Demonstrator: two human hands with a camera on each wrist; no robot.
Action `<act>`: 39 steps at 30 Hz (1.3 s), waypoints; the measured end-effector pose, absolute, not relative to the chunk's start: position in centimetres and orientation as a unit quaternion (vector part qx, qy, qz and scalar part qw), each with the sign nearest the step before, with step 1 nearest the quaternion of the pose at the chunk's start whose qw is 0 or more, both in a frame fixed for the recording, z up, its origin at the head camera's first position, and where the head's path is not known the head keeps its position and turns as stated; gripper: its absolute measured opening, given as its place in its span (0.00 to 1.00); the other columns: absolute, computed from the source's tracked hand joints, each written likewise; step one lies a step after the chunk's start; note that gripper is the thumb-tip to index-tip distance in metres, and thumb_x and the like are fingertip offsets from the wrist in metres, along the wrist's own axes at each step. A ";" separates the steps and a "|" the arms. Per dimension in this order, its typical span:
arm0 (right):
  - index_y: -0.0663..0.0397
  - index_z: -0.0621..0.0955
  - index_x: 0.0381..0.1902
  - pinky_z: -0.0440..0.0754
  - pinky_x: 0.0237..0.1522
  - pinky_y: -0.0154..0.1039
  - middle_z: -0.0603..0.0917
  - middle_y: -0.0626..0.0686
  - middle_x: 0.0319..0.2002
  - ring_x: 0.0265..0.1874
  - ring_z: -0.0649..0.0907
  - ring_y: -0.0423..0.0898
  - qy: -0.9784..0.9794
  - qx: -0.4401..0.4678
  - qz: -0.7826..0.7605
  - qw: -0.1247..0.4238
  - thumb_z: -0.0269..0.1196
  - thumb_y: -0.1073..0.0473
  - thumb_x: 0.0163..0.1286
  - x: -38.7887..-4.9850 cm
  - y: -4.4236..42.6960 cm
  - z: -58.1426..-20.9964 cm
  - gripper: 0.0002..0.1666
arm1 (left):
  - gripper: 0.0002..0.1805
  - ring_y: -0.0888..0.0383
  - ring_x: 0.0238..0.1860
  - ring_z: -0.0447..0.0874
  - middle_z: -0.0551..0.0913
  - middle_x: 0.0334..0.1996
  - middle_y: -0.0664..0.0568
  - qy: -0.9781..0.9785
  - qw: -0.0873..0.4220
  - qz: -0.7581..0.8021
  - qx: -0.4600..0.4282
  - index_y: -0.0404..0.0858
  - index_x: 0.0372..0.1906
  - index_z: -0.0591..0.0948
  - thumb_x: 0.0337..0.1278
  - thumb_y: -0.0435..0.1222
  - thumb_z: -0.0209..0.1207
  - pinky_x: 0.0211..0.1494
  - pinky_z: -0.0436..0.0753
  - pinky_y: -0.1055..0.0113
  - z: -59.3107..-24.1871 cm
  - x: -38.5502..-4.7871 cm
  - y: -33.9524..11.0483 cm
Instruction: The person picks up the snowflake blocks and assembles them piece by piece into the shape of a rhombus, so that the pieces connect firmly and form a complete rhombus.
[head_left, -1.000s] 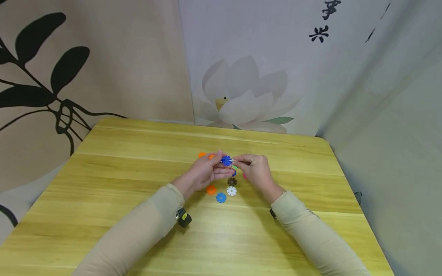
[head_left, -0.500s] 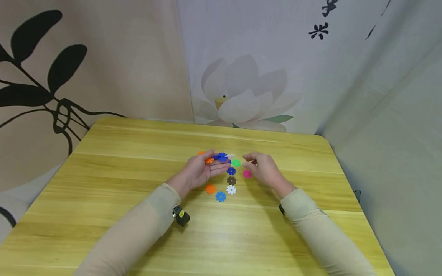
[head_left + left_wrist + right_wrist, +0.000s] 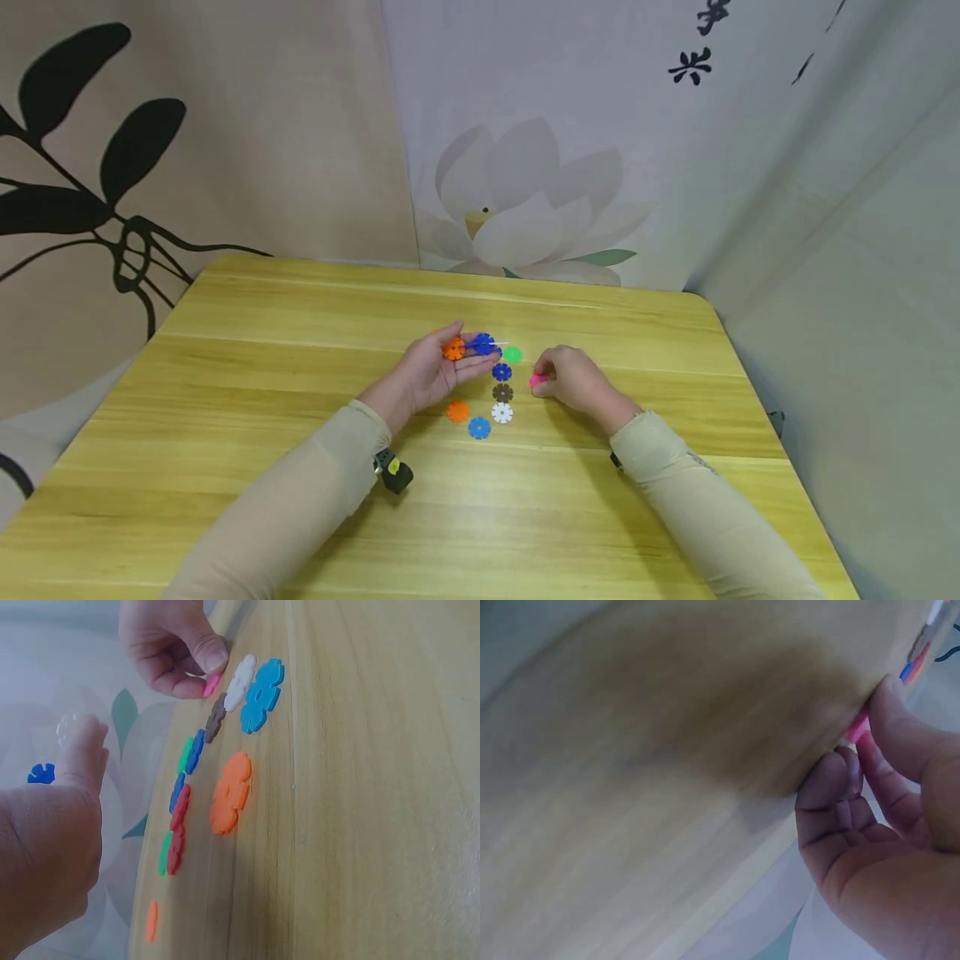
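In the head view my left hand (image 3: 435, 371), palm up, holds a joined piece of notched plastic snowflake discs near the thumb. It shows an orange disc (image 3: 453, 348), a blue disc (image 3: 483, 344) and a white disc seen edge-on (image 3: 502, 342). From the left wrist view, the back of that hand (image 3: 49, 847) hides most of the piece. My right hand (image 3: 573, 382) pinches a pink snowflake disc (image 3: 537, 380) between thumb and fingers at the tabletop. In the right wrist view the pink disc (image 3: 859, 726) shows between the thumb and a finger.
Loose discs lie flat on the wooden table (image 3: 300, 517): green (image 3: 513, 355), dark blue (image 3: 502, 372), brown (image 3: 502, 392), white (image 3: 502, 412), light blue (image 3: 479, 427) and orange (image 3: 457, 412). Red discs (image 3: 177, 829) show in the left wrist view. A printed curtain (image 3: 525, 208) hangs behind.
My right hand has let go of the white disc on the joined piece, moved right and down, and taken hold of the pink disc. My left hand shifted slightly left with the piece.
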State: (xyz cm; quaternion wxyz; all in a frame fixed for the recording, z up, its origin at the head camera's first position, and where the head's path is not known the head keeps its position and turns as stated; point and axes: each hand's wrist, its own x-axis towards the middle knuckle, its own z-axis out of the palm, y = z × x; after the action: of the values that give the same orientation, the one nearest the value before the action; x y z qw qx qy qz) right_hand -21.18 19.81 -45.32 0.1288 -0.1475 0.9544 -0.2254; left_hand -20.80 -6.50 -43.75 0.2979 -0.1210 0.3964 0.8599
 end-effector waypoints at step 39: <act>0.60 0.85 0.45 0.89 0.42 0.38 0.90 0.53 0.38 0.35 0.86 0.44 0.891 -0.038 -0.419 0.171 0.73 0.60 0.72 -22.4 20.1 -44.2 0.10 | 0.45 0.45 0.62 0.90 0.53 0.81 0.21 0.303 0.314 0.899 -0.046 0.56 0.85 0.24 0.87 0.53 0.43 0.70 0.82 0.60 -42.0 -19.9 -7.6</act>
State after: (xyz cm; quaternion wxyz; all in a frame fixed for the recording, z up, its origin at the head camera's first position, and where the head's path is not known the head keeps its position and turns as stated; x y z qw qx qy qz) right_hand -22.39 20.15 -44.20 0.1712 -0.0383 0.8908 -0.4192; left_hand -19.95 -7.63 -42.03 0.3136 -0.0459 0.3030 0.8987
